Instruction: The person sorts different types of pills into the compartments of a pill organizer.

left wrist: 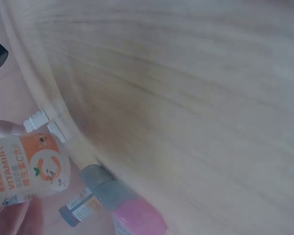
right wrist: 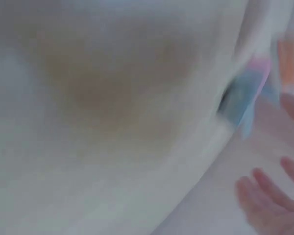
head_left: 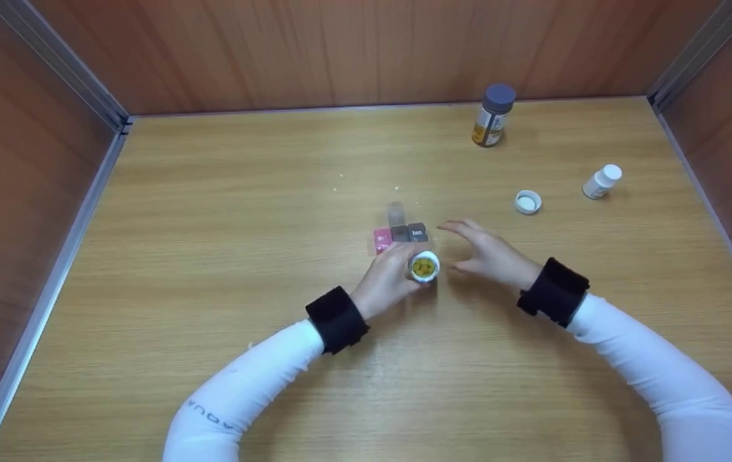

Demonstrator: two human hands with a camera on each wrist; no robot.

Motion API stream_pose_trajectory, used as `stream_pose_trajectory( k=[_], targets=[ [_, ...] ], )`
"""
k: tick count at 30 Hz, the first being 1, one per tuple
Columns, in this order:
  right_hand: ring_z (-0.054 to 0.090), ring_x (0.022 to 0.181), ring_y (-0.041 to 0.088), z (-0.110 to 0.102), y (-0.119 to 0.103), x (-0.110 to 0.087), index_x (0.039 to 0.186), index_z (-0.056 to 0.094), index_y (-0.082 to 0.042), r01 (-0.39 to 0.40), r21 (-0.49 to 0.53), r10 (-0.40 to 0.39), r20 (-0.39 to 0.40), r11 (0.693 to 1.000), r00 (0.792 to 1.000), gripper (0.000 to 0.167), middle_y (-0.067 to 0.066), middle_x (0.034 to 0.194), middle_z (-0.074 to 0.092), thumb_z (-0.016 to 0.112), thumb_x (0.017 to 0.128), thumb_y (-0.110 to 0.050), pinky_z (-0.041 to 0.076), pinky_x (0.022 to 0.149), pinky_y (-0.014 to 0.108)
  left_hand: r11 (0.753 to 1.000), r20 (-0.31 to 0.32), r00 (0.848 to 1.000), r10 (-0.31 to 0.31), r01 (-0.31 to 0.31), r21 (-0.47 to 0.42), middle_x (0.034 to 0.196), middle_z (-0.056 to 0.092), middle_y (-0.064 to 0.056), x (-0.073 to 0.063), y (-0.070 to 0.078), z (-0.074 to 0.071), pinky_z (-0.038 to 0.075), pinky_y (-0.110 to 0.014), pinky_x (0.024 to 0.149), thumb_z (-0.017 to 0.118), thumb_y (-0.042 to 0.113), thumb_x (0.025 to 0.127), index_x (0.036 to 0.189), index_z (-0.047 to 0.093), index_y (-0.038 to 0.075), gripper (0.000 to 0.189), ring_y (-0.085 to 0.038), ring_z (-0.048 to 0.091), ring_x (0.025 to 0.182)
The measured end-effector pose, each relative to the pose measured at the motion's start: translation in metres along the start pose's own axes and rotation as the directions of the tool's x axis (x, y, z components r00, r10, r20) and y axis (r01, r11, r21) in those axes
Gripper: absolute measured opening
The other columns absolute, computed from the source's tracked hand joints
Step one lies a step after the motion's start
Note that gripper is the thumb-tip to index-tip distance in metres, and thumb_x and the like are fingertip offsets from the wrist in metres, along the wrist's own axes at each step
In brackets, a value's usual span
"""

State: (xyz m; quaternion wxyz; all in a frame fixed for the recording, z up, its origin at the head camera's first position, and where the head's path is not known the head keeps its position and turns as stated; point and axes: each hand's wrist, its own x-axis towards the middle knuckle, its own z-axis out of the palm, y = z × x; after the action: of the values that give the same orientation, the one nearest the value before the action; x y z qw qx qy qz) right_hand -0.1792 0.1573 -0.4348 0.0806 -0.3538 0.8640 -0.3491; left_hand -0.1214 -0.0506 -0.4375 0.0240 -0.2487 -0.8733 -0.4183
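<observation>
My left hand [head_left: 386, 282] grips an uncapped white bottle [head_left: 424, 266], its mouth facing up and yellow tablets showing inside. The left wrist view shows an orange label reading VITAMIN C on this bottle [left wrist: 32, 169]. Just beyond the hand sits a pill organizer [head_left: 399, 233] with pink and grey compartments, partly hidden by the fingers; one clear lid [head_left: 395, 213] stands open at its far side. To the right of the bottle, my right hand [head_left: 491, 256] is spread with nothing in it. The right wrist view is blurred but shows those separated fingers [right wrist: 269, 196].
A white cap [head_left: 528, 202] lies upturned to the right, with a small white bottle [head_left: 602, 181] beyond it. Near the back wall stands an amber bottle [head_left: 492, 117] with a dark lid. Several tiny white bits are scattered behind the organizer. Wooden panels [head_left: 366, 51] enclose the tabletop.
</observation>
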Motion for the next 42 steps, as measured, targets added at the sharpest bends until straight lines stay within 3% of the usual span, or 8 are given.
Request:
stream_pose_trajectory(
  k=[4,10,16,24,32,34,39,42],
  targets=[
    [0.047,0.111,0.032,0.015,-0.014,0.000,0.125,0.043,0.004,0.150,0.011,-0.149,-0.084,0.989,0.985,0.064,0.019,0.121,0.049,0.071,0.067,0.005,0.044,0.088,0.039,0.997,-0.072,0.994,0.078,-0.077,0.015,0.114,0.057,-0.014,0.001,0.000,0.000,0.037,-0.027,0.095,0.072,0.004,0.069,0.115,0.052,-0.003,0.050,-0.024,0.049,0.108],
    [0.050,0.108,0.027,0.024,-0.019,0.005,0.124,0.043,0.007,0.255,0.026,-0.248,-0.159,0.967,0.956,0.064,0.018,0.117,0.053,0.070,0.066,0.009,0.045,0.087,0.036,0.991,-0.154,0.980,0.128,-0.130,-0.004,0.117,0.053,-0.016,0.001,0.002,0.000,0.035,-0.028,0.098,0.071,0.003,0.070,0.115,0.051,-0.004,0.050,-0.026,0.047,0.112],
    [0.051,0.107,0.028,0.027,-0.021,0.007,0.119,0.048,0.007,0.305,0.030,-0.291,-0.229,0.952,0.929,0.059,0.017,0.116,0.055,0.072,0.066,0.005,0.042,0.090,0.030,0.991,-0.215,0.973,0.086,-0.106,-0.080,0.114,0.052,-0.015,0.003,0.001,0.001,0.036,-0.023,0.096,0.072,0.004,0.070,0.116,0.050,-0.005,0.051,-0.024,0.049,0.109],
    [0.052,0.105,0.027,0.027,-0.023,0.014,0.114,0.050,0.006,0.259,0.007,-0.250,-0.238,0.966,0.938,0.052,0.018,0.111,0.056,0.072,0.068,0.000,0.043,0.090,0.036,0.975,-0.249,0.968,0.017,-0.071,-0.209,0.108,0.055,-0.016,0.008,-0.004,-0.004,0.043,-0.029,0.088,0.073,0.009,0.069,0.112,0.053,-0.006,0.050,-0.026,0.053,0.101],
    [0.053,0.100,0.024,0.017,-0.021,0.024,0.111,0.054,0.002,0.194,0.009,-0.184,-0.275,0.981,0.944,0.045,0.015,0.105,0.056,0.071,0.069,0.001,0.044,0.087,0.037,0.996,-0.203,0.979,-0.018,0.000,-0.087,0.107,0.056,-0.014,0.015,-0.021,-0.019,0.041,-0.029,0.090,0.073,0.015,0.071,0.113,0.053,-0.003,0.050,-0.023,0.052,0.101],
    [0.052,0.100,0.026,0.013,-0.019,0.028,0.111,0.054,0.002,0.147,0.019,-0.135,-0.288,0.989,0.948,0.047,0.016,0.105,0.055,0.070,0.067,0.005,0.043,0.088,0.039,0.998,-0.169,0.984,-0.062,0.061,-0.010,0.106,0.057,-0.015,0.016,-0.025,-0.026,0.041,-0.028,0.090,0.072,0.011,0.072,0.112,0.054,-0.002,0.046,-0.024,0.053,0.102],
    [0.049,0.104,0.031,0.008,-0.014,0.036,0.117,0.053,0.001,0.014,0.013,-0.010,-0.247,1.000,0.969,0.052,0.020,0.111,0.051,0.068,0.067,0.007,0.040,0.091,0.041,0.958,-0.075,0.983,-0.167,0.180,0.225,0.108,0.058,-0.019,0.022,-0.030,-0.039,0.041,-0.034,0.092,0.069,0.001,0.071,0.109,0.055,-0.006,0.041,-0.030,0.052,0.103],
    [0.047,0.104,0.033,0.007,-0.011,0.040,0.119,0.052,0.000,-0.040,-0.048,0.030,-0.199,0.998,0.979,0.053,0.021,0.113,0.048,0.068,0.069,0.005,0.040,0.091,0.042,0.937,-0.020,0.983,-0.184,0.181,0.298,0.106,0.058,-0.020,0.025,-0.034,-0.041,0.041,-0.036,0.091,0.068,0.002,0.072,0.108,0.056,-0.008,0.039,-0.032,0.052,0.102]
  ],
)
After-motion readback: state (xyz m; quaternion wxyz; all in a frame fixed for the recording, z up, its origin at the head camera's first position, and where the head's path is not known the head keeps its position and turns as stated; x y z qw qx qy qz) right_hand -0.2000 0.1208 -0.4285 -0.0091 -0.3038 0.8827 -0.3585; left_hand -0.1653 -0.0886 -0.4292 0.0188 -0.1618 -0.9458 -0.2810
